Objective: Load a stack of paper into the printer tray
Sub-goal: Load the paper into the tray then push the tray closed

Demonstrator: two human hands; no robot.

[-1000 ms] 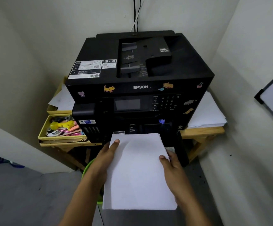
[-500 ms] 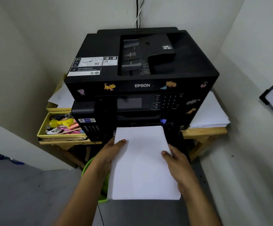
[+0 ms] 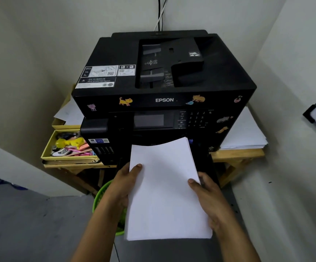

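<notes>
A black Epson printer [image 3: 164, 100] with animal stickers stands on a wooden table in a corner. I hold a white stack of paper [image 3: 165, 193] in front of its lower front. My left hand [image 3: 124, 183] grips the stack's left edge, thumb on top. My right hand [image 3: 208, 193] grips the right edge, thumb on top. The stack's far edge bows upward and reaches the dark opening under the control panel. The pulled-out black tray [image 3: 209, 167] shows only at the right of the stack; the paper hides the rest of it.
A yellow drawer tray [image 3: 47, 148] with pens and small items sits left of the printer. Loose white sheets [image 3: 246, 133] lie on the wooden table [image 3: 236, 154] at the right. A green basket [image 3: 101, 199] stands below. Walls close in on both sides.
Both hands have carried the stack forward towards the printer. Its far edge now bows up at the opening under the panel.
</notes>
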